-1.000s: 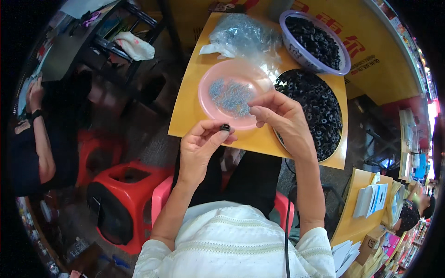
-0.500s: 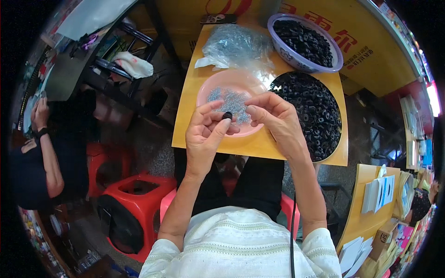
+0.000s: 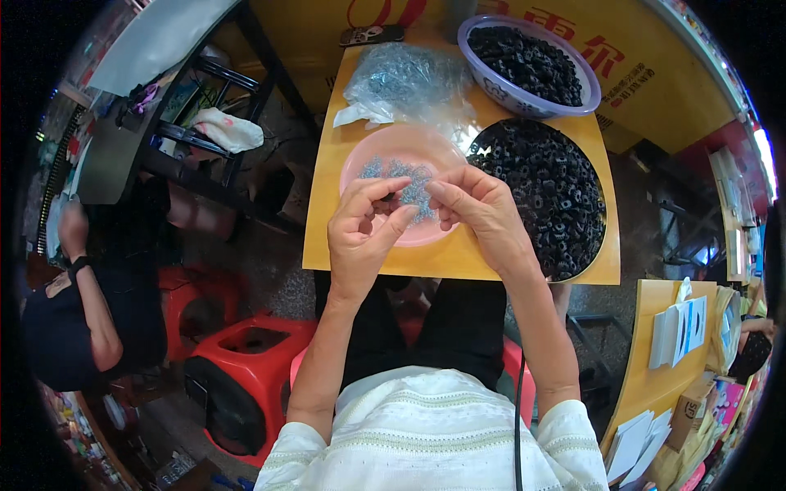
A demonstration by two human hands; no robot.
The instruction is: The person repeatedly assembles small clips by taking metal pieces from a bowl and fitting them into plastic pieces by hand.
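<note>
Over the pink bowl (image 3: 352, 176) I hold both hands close together. My left hand (image 3: 360, 229) is closed, its fingers curled around a small black plastic part that is now mostly hidden behind them. My right hand (image 3: 483, 217) has thumb and forefinger pressed together, and whatever is in that pinch is too small to make out. Beneath the hands, many small silvery metal pieces (image 3: 419, 193) lie in the bowl. Right of it, a round tray (image 3: 604, 221) is spread with black plastic parts (image 3: 544, 196) similar in colour to the held one.
Behind the tray stands a lavender basin (image 3: 508, 96) heaped with black parts. A clear plastic bag (image 3: 405, 78) of silvery pieces lies at the table's back. Red stools (image 3: 246, 348) stand to my left, where another person (image 3: 90, 303) sits. A thin cable hangs down my front.
The left fingers have closed further over the black part, which was plainly visible before. My right hand has moved slightly left, nearer the left hand. The view has shifted a little.
</note>
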